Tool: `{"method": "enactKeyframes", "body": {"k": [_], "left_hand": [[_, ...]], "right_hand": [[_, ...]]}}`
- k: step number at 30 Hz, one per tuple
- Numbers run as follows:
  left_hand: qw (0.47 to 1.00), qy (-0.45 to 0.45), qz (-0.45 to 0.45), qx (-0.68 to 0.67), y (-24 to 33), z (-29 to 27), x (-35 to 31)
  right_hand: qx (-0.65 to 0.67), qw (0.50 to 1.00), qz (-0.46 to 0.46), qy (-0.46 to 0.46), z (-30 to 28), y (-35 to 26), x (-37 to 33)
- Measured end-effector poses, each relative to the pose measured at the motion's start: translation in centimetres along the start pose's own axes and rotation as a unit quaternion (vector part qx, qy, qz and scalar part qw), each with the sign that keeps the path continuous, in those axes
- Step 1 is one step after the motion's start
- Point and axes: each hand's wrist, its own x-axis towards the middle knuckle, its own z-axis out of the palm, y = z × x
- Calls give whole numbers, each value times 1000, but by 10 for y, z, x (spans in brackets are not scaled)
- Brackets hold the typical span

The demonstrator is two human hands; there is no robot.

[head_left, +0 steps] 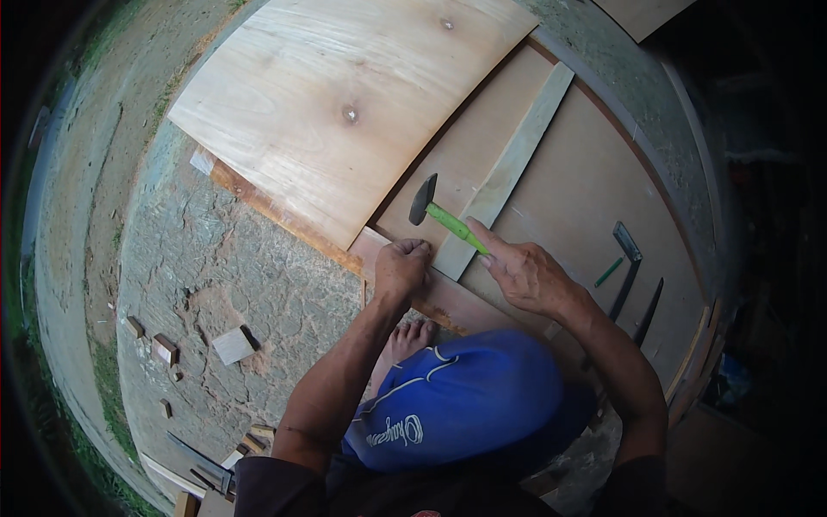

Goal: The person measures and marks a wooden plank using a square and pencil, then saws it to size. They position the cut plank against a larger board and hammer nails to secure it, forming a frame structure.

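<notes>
My right hand (532,277) is closed round the green handle of a hammer (450,226). The hammer's dark metal head is raised a little above the work, up and to the right of my left hand. My left hand (401,269) is closed in a pinch on the near rail (469,306) of a wooden frame, beside the near end of a pale wooden slat (508,172). Whatever its fingertips may hold is hidden. A large plywood sheet (301,95) covers the frame's left part, its near corner just above my left hand.
On the panel to the right lie a metal square (627,241), a green pencil (608,272) and a dark pointed blade (648,310). Wood offcuts (233,345) are scattered on the rough concrete at left. A saw (198,461) lies lower left. My bare foot (405,345) is close to the rail.
</notes>
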Motion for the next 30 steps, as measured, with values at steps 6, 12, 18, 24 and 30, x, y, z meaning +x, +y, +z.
{"method": "enactKeyframes", "body": {"k": [6,12,18,24,30], "left_hand": [[998,-46,-28,-41,3,1,1],[994,-61,-53,-76,8,-1,-2],[994,-70,-44,-74,8,-3,-2],[996,-38,-37,-71,-1,9,4],[998,60,12,-20,-25,22,13]], "right_hand": [[-18,997,41,-67,-8,-3,17],[5,998,31,-59,-2,-1,22],[26,999,16,-45,4,1,19],[23,999,16,-47,7,3,18],[-85,987,20,-136,-20,-8,30]]}}
